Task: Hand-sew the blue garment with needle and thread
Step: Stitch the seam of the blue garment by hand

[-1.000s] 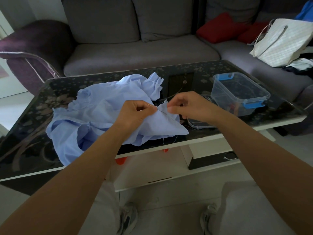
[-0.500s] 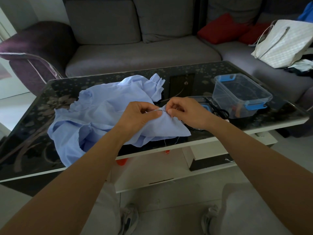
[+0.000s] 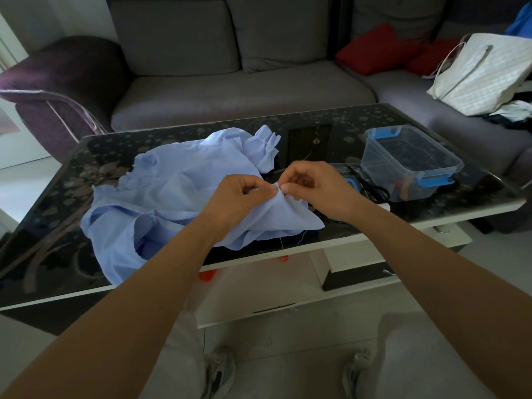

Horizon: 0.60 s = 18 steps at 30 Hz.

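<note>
A crumpled light blue garment (image 3: 161, 203) lies across the dark glass table (image 3: 51, 226). My left hand (image 3: 239, 197) pinches a raised fold of the garment between thumb and fingers. My right hand (image 3: 313, 188) meets it from the right, with thumb and forefinger pinched at the same fold; the needle itself is too small to make out. Thin white thread ends (image 3: 281, 243) hang from the garment's near edge over the table front.
A clear plastic box (image 3: 408, 159) with blue clips stands at the table's right. Black scissors (image 3: 374, 190) and a small case lie between it and my right hand. A grey sofa (image 3: 236, 90), red cushions and a white bag (image 3: 483, 73) sit behind.
Both hands stayed together at the fold. My right hand shifted slightly, its fingertips closing in on the fold beside my left thumb.
</note>
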{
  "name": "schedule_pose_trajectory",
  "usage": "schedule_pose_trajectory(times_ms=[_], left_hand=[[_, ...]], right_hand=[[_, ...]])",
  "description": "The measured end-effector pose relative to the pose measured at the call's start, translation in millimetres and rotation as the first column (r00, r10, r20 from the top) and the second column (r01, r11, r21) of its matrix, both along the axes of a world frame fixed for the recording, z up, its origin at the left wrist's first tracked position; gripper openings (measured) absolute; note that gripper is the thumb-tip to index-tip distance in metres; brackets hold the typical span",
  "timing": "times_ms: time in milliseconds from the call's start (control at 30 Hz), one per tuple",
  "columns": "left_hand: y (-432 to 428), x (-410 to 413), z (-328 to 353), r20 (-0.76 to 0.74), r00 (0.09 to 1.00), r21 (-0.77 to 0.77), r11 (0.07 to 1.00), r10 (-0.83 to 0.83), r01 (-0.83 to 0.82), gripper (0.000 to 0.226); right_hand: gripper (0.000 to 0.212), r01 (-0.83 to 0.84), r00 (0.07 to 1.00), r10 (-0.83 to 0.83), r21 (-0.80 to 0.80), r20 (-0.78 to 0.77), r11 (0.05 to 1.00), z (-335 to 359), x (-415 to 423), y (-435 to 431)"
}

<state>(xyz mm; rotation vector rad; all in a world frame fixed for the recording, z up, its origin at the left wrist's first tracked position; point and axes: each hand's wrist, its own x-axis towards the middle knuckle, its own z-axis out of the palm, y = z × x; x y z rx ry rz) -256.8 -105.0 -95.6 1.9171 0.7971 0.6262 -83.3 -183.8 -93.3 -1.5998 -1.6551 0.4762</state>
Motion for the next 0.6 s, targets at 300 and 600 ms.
schedule_pose_trajectory(times_ms=[300, 600], left_hand=[[-2.8, 4.5, 0.1, 0.000, 0.998, -0.008, 0.998, 0.055, -0.055, 0.016], [-1.9, 5.0, -2.6, -0.030, 0.998, -0.017, 0.999, 0.050, -0.051, 0.027]], right_hand=[[0.006, -0.030, 0.991, 0.002, 0.211, 0.131, 0.977, -1.1, -3.8, 0.0], [0.023, -0.111, 0.950, 0.036, 0.228, 0.310, 0.967, -12.3, 1.5, 3.2]])
